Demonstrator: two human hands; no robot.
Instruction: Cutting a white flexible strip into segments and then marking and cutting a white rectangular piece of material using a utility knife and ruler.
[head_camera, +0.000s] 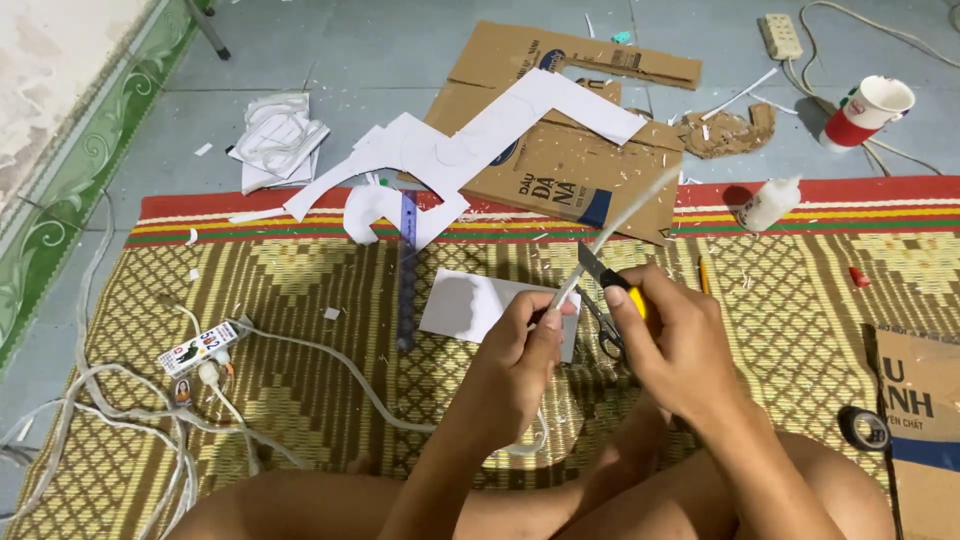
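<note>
My left hand (520, 345) pinches a thin white strip (610, 235); my right hand (665, 335) grips a yellow-handled utility knife (605, 275). I judge I'm shaving it; next stroke needs steady pressure away from my fingers.

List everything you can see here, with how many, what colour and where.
thin stick: one, whitish, held in the left hand, slanting up right
utility knife: one, yellow and black, in the right hand, blade against the stick
scissors: one, dark, on the mat
ruler: one, blue, mat centre
white card: one, beside the ruler
cardboard sheets: brown, top centre
glue bottle: one, white, right
paper cup: one, red and white, top right
tape roll: one, black, right
left hand: gripping
right hand: gripping
</note>
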